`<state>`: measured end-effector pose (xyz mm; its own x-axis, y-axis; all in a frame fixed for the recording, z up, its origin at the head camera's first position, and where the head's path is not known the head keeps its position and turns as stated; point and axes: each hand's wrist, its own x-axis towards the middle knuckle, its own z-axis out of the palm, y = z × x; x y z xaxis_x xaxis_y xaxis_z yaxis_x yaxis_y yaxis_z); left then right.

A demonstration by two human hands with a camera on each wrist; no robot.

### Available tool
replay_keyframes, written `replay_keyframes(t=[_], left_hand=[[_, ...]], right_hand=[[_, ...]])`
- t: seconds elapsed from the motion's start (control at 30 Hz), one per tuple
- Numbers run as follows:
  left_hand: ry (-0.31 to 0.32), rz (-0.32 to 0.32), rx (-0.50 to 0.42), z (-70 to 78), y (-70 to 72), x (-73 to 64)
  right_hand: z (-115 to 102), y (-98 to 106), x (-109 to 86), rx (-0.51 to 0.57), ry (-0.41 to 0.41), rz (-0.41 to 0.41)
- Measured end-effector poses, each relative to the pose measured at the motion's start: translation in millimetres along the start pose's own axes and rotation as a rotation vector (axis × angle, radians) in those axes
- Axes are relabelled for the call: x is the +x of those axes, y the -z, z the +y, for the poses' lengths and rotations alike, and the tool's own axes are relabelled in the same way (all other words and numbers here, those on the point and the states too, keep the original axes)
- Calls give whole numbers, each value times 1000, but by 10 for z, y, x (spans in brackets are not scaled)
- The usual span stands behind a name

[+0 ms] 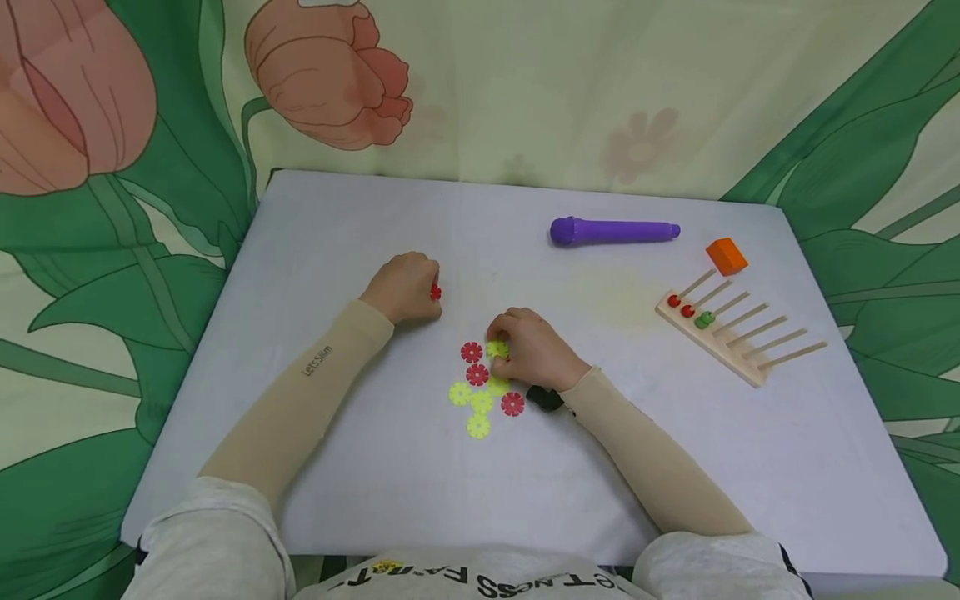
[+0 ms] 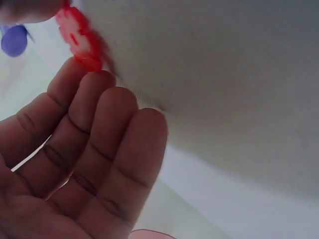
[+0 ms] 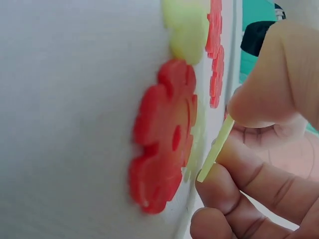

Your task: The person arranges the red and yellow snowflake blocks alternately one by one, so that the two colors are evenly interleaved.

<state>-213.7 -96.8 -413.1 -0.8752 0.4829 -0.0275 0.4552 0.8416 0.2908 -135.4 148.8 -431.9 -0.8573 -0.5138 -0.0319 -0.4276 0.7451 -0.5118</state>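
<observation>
My left hand (image 1: pixel 407 287) pinches a red flower-shaped plastic disc (image 2: pixel 79 42) between thumb and fingertips, close over the table and left of the loose discs. In the left wrist view the disc is tilted nearly on edge. Nearer the middle, my right hand (image 1: pixel 536 346) holds a yellow-green flower-shaped disc (image 3: pixel 215 149) by its rim, seen edge-on in the right wrist view. Under and beside that hand lies a loose cluster of red discs (image 1: pixel 472 352) and yellow-green discs (image 1: pixel 478 427). One red disc (image 3: pixel 162 142) looks large there; the hand partly hides another yellow-green one.
A purple microphone-shaped object (image 1: pixel 615 232) lies toward the back of the white table (image 1: pixel 360 500). To the right are an orange block (image 1: pixel 727 256) and a wooden peg rack (image 1: pixel 712 342) carrying red and green beads. A black device (image 1: pixel 545 398) sits at my right wrist.
</observation>
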Motion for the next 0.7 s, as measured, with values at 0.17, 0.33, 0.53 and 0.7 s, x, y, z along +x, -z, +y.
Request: replay_keyframes(t=[0.17,0.33,0.53,0.7], left_hand=[[9,-15,2,-49,9,-51],[10,-25,-8,-73,21,-82],[23,-46,-43,-104,61,-108],[35,-55,-82,-158,46,-86]], right_hand=[[36,0,99,63,-15,-17],[49,33,234,115,-21,-48],[30,85,466,116,-2,-60],[-2,94,680,90,7,-72]])
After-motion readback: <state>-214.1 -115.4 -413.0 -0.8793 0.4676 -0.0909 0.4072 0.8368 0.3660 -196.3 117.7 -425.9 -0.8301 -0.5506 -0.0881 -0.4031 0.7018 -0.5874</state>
